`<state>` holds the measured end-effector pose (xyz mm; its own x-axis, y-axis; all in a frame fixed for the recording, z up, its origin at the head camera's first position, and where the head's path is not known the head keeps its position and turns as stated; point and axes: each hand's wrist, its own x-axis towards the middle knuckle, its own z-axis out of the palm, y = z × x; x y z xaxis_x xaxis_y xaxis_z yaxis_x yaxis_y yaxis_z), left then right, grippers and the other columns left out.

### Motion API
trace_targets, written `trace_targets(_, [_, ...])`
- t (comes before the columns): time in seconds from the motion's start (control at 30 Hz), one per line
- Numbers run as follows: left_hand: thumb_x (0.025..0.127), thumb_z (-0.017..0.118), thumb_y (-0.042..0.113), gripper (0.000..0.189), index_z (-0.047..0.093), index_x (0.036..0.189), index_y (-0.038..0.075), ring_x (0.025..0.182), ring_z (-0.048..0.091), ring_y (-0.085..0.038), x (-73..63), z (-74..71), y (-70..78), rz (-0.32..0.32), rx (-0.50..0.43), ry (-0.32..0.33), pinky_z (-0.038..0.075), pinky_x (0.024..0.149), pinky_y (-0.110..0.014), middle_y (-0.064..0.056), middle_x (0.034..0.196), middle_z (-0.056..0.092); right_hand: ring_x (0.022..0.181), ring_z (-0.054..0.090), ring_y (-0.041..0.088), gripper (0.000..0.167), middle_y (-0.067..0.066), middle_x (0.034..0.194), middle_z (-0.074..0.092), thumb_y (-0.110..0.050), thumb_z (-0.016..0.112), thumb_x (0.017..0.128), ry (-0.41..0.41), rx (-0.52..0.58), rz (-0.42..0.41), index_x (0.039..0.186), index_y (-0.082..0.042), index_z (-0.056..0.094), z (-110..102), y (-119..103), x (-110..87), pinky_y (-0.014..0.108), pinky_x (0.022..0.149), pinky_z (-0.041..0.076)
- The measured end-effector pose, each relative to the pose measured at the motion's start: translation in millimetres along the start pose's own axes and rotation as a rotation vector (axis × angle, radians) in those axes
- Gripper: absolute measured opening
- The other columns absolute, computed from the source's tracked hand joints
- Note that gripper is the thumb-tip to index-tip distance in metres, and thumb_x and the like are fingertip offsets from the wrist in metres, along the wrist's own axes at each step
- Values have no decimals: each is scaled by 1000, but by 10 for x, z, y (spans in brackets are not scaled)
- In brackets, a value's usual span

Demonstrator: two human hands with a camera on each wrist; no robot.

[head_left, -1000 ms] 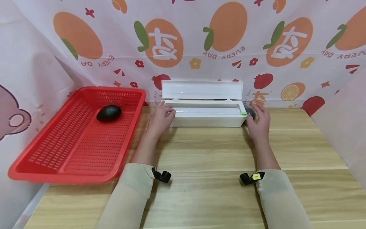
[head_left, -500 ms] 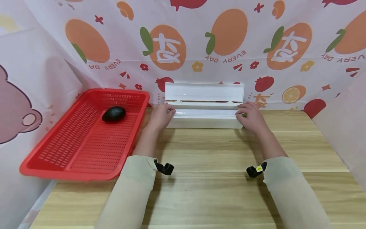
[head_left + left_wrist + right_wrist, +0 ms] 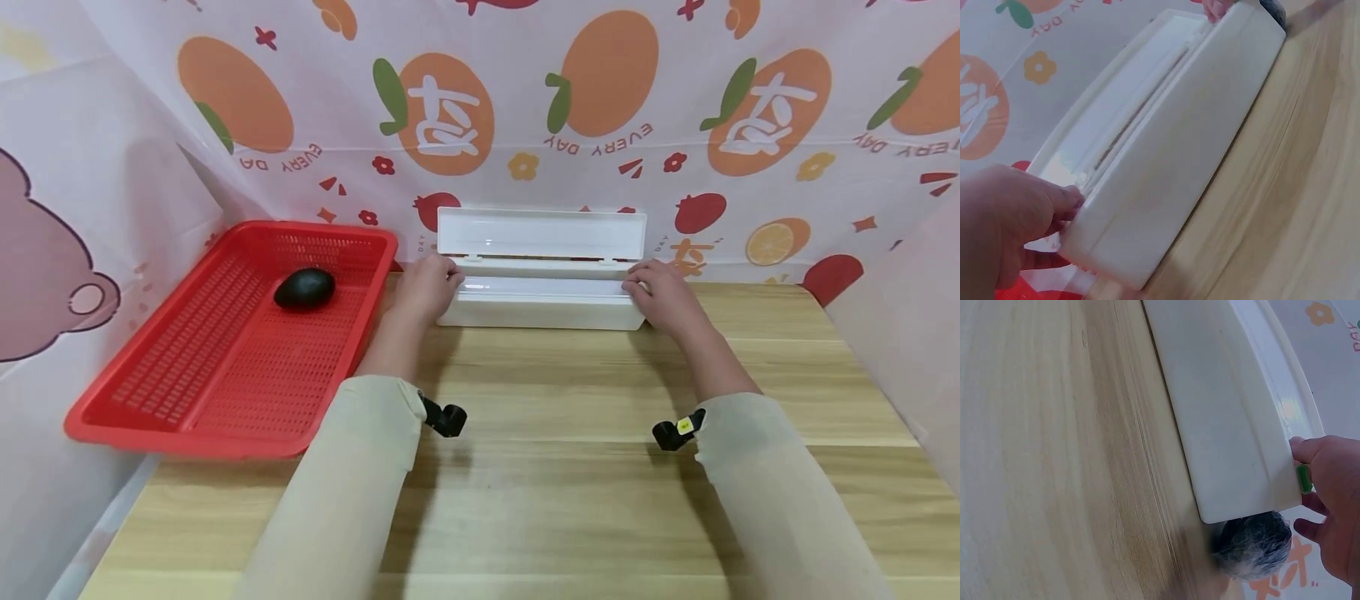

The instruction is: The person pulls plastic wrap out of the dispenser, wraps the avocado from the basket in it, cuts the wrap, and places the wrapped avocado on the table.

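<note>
On my feed the white box [image 3: 542, 315] lies lengthwise between both hands, neither nearer — the left hand [image 3: 427, 287] grips its left end, the right hand [image 3: 663, 293] its right. Its lid [image 3: 542, 235] stands raised behind a pale, glossy inside; the red basket [image 3: 195, 447] at left holds a dark oval fruit [image 3: 304, 288] — a wrapped dark bundle [image 3: 1254, 547] sits just beside the box's right end.

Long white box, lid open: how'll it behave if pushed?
The long white plastic-looking box is probably stiff: its walls run straight. It would likely slide rather than roll, given its flat sides. Its raised white hinged lid might swing, attached only along one edge.
</note>
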<state>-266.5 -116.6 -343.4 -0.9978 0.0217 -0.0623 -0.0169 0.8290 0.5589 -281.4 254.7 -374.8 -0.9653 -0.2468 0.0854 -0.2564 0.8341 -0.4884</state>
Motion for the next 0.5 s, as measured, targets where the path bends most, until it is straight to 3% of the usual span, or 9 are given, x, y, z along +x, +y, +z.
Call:
trace_targets(0.1, [94,67,23,18,70,107,12,88,56,-26,34,-83,63,22,42,-20,51,78,-36,-8,97,62,131,42,39,27,20,132,54,-19,56,101,8,-6,-1,118,-1,66,-29,13,9,57,112,31])
trace_targets(0.3, [91,70,20,25,69,115,15,99,53,-25,71,-238,59,74,81,-94,51,89,-37,-5,108,59,115,51,36,24,17,122,58,-22,54,102,18,7,-2,113,-5,67,-39,10,32,56,104,41])
trace_targets(0.5, [91,70,18,28,66,118,16,100,53,-25,98,-267,51,135,136,-127,51,92,-38,-4,112,58,106,49,34,23,16,115,61,-22,54,102,25,10,35,114,-7,67,-70,-28,44,53,98,44])
